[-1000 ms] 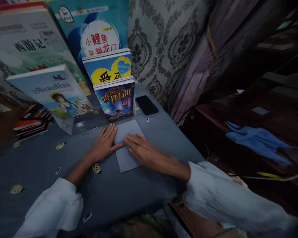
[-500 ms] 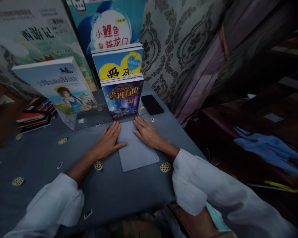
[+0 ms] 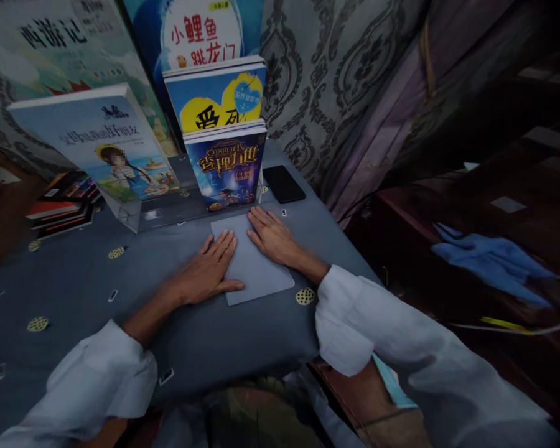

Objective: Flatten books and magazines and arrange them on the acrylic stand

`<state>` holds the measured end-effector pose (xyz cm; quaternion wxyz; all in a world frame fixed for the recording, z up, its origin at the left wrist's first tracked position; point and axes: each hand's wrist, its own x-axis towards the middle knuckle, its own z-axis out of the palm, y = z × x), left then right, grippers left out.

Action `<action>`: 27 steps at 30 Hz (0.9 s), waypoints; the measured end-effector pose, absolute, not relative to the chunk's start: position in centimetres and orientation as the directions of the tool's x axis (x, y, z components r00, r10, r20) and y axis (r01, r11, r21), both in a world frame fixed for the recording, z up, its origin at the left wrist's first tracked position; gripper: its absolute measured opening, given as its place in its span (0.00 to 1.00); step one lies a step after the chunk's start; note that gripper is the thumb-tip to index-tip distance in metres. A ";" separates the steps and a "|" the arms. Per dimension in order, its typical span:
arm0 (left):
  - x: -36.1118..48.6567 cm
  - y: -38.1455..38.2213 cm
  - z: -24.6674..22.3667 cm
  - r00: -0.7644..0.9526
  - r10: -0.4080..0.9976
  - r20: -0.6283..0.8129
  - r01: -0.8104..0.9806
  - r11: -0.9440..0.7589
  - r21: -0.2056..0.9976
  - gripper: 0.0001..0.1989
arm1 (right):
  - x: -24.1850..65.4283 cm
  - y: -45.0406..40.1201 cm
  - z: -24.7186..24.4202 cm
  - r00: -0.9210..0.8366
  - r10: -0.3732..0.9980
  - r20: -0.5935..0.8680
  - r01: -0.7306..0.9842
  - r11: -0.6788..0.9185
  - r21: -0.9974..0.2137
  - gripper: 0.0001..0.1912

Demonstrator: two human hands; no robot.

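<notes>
My left hand [image 3: 208, 270] has shifted farther onto the grey paper [image 3: 257, 274]; my right hand [image 3: 275, 239] covers its far-right edge. Both lie flat, gripping nothing, apparently steadying it.

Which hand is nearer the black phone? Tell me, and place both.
Right. The right hand lies at the grey sheet's far right side, just short of the phone; the left hand lies over its left edge, farther away.
</notes>
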<state>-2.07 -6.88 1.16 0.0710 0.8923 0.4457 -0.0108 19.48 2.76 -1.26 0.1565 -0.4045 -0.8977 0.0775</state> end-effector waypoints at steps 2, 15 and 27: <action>-1.7 -7.8 1.2 0.630 0.773 -0.072 0.775 -0.620 0.125 0.50 | 19.5 2.8 -1.4 -0.625 0.751 0.216 0.703 0.661 -0.264 0.29; -0.1 -11.6 0.8 0.702 0.712 -0.016 0.708 -0.694 0.131 0.50 | 20.0 1.5 -1.2 -0.663 0.717 0.214 0.684 0.697 -0.218 0.29; 0.6 -13.5 1.4 0.714 0.700 -0.020 0.692 -0.701 0.172 0.50 | 23.8 -5.4 -1.2 -0.737 0.633 0.238 0.612 0.774 -0.163 0.30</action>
